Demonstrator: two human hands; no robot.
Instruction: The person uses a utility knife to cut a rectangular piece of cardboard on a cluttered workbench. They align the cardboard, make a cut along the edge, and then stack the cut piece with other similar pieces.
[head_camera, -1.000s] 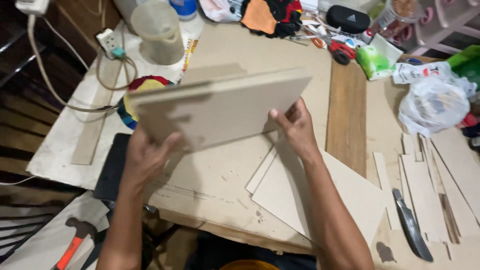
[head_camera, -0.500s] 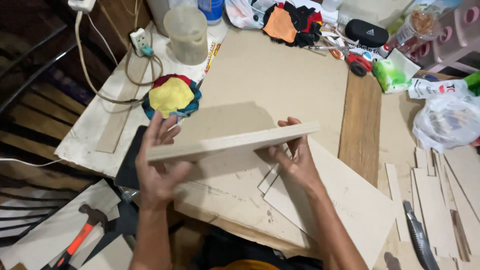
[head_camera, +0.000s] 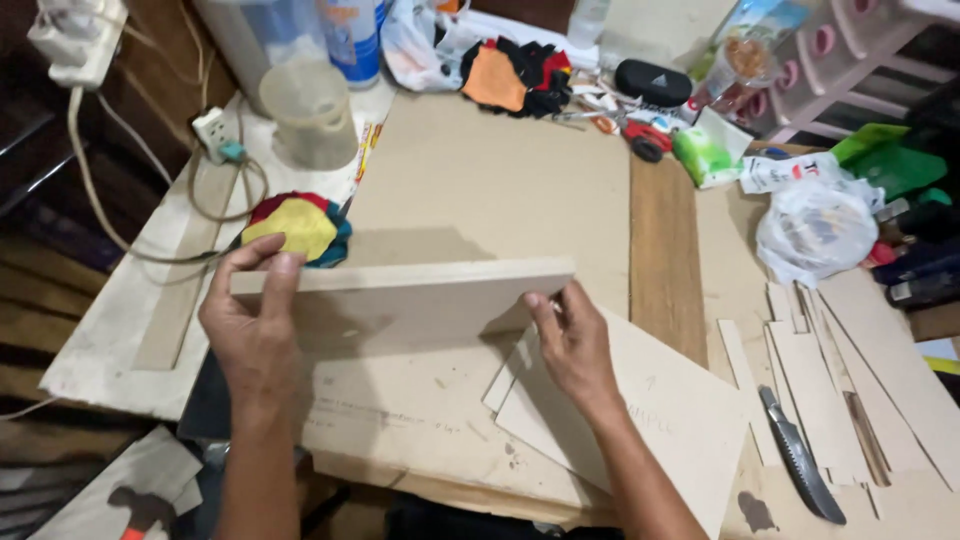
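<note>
My left hand (head_camera: 250, 330) and my right hand (head_camera: 572, 345) hold a thin beige board (head_camera: 410, 292) between them, one at each end. The board stands almost on edge over the workbench, its top edge toward me and nearly level. Under it lie flat sheets of the same beige board (head_camera: 420, 420), and a smaller loose sheet (head_camera: 660, 410) lies beneath my right wrist. A large beige panel (head_camera: 490, 190) covers the bench behind the held board.
A bundle of coloured felt (head_camera: 295, 228) lies by my left hand. A handsaw (head_camera: 800, 465) and several board strips (head_camera: 830, 390) lie at the right. A plastic jug (head_camera: 310, 115), a power strip with cables (head_camera: 215, 130), bags and tools crowd the back. A hammer (head_camera: 140, 510) lies lower left.
The board has tipped from a flat, tilted hold up onto its edge and come lower and nearer the bench. Both hands kept hold of its ends.
</note>
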